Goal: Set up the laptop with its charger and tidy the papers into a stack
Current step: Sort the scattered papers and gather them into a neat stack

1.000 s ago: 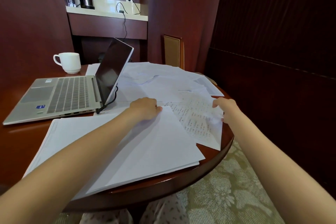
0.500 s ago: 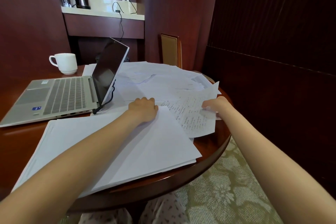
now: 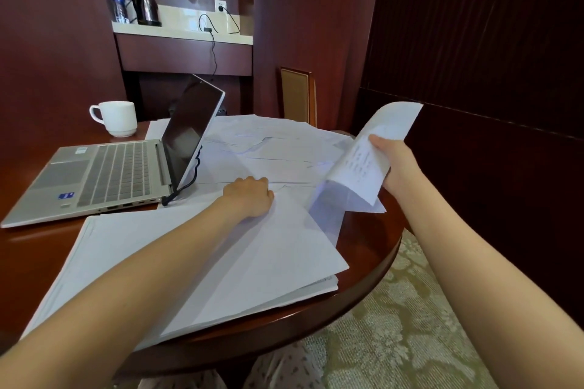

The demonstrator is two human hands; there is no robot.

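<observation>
**Head view.** The right hand point(image 3: 392, 164) pinches a handwritten sheet point(image 3: 363, 161), which is lifted and bowed above the right edge of the table point(image 3: 373, 237). The left hand point(image 3: 251, 197) rests with bent fingers on the far corner of the stack point(image 3: 221, 262) at the near edge; whether it grips cannot be told. Loose papers point(image 3: 278, 148) cover the far side beside the open laptop point(image 3: 104, 174), whose charger cable point(image 3: 189, 178) lies across them.

Likely hazards:
- The limp sheet may sweep the sheets beneath it off the right edge.
- The stack appears to overhang the near edge and may slide.
- Drawing papers from under the cable may tug its plug.
</observation>
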